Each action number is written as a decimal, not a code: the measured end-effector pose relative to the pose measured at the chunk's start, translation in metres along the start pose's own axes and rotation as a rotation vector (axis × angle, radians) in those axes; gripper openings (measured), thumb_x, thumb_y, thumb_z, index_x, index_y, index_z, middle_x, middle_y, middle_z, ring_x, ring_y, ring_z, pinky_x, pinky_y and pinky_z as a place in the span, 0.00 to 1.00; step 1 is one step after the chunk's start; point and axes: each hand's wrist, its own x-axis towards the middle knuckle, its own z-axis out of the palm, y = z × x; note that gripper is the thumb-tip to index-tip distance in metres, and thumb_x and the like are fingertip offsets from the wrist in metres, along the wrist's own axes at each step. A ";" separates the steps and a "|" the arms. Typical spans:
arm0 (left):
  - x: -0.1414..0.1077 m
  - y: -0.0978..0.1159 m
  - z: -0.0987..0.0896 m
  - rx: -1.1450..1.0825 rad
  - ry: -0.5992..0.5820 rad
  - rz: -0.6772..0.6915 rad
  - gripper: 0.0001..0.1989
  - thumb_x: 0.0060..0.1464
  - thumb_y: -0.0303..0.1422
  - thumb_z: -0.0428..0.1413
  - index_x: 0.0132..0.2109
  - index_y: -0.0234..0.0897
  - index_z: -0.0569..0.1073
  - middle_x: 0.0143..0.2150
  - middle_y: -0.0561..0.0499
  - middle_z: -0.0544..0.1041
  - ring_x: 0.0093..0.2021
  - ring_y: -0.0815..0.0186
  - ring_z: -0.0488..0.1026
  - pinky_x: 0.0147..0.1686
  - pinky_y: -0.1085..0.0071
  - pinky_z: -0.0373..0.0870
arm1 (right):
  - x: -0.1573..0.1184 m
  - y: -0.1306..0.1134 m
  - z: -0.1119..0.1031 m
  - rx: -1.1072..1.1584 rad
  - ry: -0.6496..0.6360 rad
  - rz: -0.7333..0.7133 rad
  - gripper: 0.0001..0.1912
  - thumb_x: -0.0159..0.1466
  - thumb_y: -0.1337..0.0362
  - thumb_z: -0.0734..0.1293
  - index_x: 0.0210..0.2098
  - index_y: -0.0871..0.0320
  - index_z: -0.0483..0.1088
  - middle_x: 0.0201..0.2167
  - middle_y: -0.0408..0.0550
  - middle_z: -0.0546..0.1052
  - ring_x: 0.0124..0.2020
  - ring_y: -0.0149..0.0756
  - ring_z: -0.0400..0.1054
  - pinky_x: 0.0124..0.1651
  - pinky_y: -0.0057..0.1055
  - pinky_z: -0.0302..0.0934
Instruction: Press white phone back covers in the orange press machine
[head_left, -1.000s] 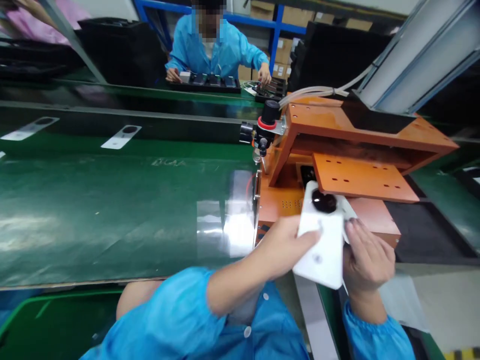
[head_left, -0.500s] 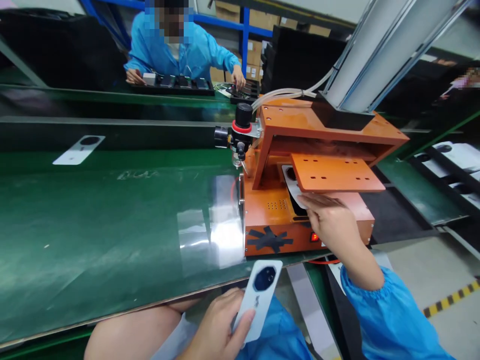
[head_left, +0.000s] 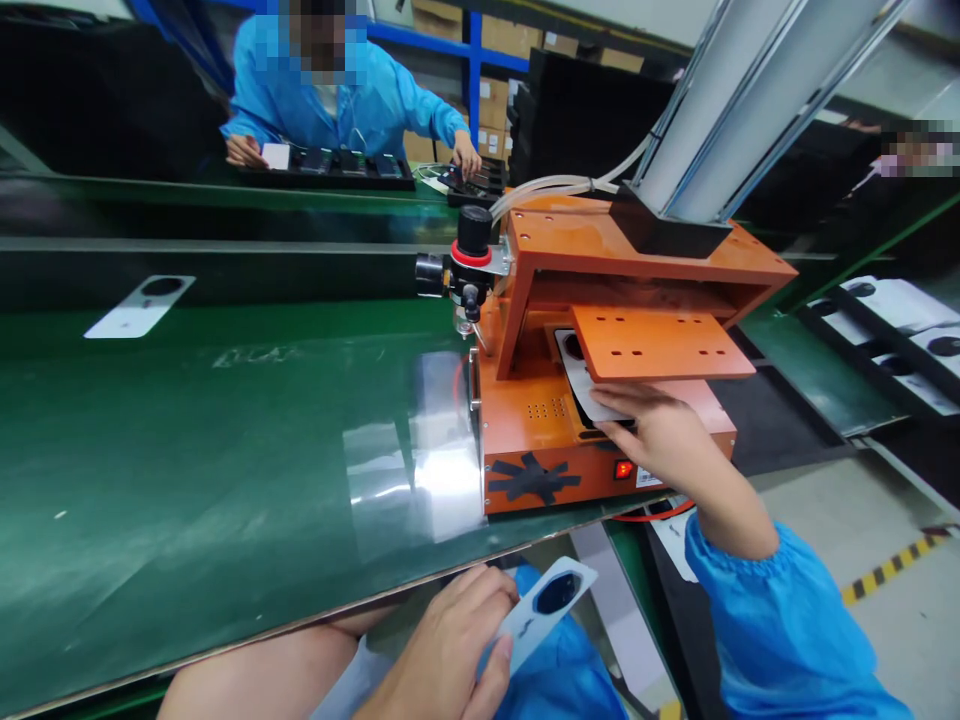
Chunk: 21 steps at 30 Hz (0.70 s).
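Observation:
My left hand point(head_left: 461, 640) grips a pale phone back panel point(head_left: 541, 618) with a dark camera area, tilted over my lap in front of the table edge. My right hand point(head_left: 660, 432) reaches under the raised plate point(head_left: 667, 345) of an orange press point(head_left: 525, 425). Its fingers are apart and rest on a second pale panel point(head_left: 583, 385), which lies in the black recess of the press base. The fingertips cover part of that panel's near end.
Another panel point(head_left: 142, 308) lies at the far left of the green table point(head_left: 225, 480). Clear film point(head_left: 382, 480) lies left of the press. More panels sit in black racks point(head_left: 907, 350) at right. Across the table, a person in blue point(head_left: 330, 100) handles parts in trays.
The panel in my left hand has tilted further to the right. My right hand's fingers have spread over the panel in the press, which now lies flatter. The view has shifted slightly.

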 end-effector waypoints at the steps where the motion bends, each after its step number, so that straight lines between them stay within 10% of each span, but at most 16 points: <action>1: 0.001 0.001 -0.001 0.015 -0.001 -0.004 0.10 0.63 0.31 0.45 0.42 0.39 0.71 0.43 0.44 0.76 0.43 0.58 0.74 0.44 0.60 0.75 | 0.000 0.001 -0.002 0.002 -0.030 -0.009 0.20 0.70 0.56 0.69 0.57 0.57 0.75 0.55 0.49 0.79 0.56 0.46 0.74 0.57 0.41 0.71; 7: 0.016 0.004 0.000 0.288 0.044 0.057 0.08 0.62 0.27 0.47 0.39 0.37 0.72 0.68 0.37 0.68 0.52 0.54 0.76 0.51 0.56 0.76 | -0.012 -0.015 -0.001 0.055 -0.005 -0.009 0.30 0.70 0.49 0.68 0.63 0.62 0.68 0.62 0.60 0.73 0.63 0.53 0.67 0.65 0.51 0.62; 13: 0.037 -0.007 0.010 0.512 0.055 0.105 0.09 0.62 0.25 0.48 0.33 0.37 0.68 0.77 0.34 0.51 0.38 0.59 0.76 0.38 0.57 0.76 | -0.107 -0.020 0.046 0.015 0.653 0.366 0.21 0.71 0.63 0.65 0.63 0.56 0.67 0.52 0.60 0.73 0.55 0.51 0.69 0.58 0.51 0.65; 21: 0.036 -0.012 0.019 0.587 0.097 0.095 0.09 0.62 0.26 0.50 0.31 0.38 0.64 0.78 0.32 0.45 0.33 0.63 0.73 0.37 0.59 0.74 | -0.173 0.004 0.091 -0.070 0.589 0.491 0.27 0.71 0.70 0.60 0.69 0.54 0.62 0.48 0.57 0.71 0.49 0.47 0.68 0.53 0.48 0.67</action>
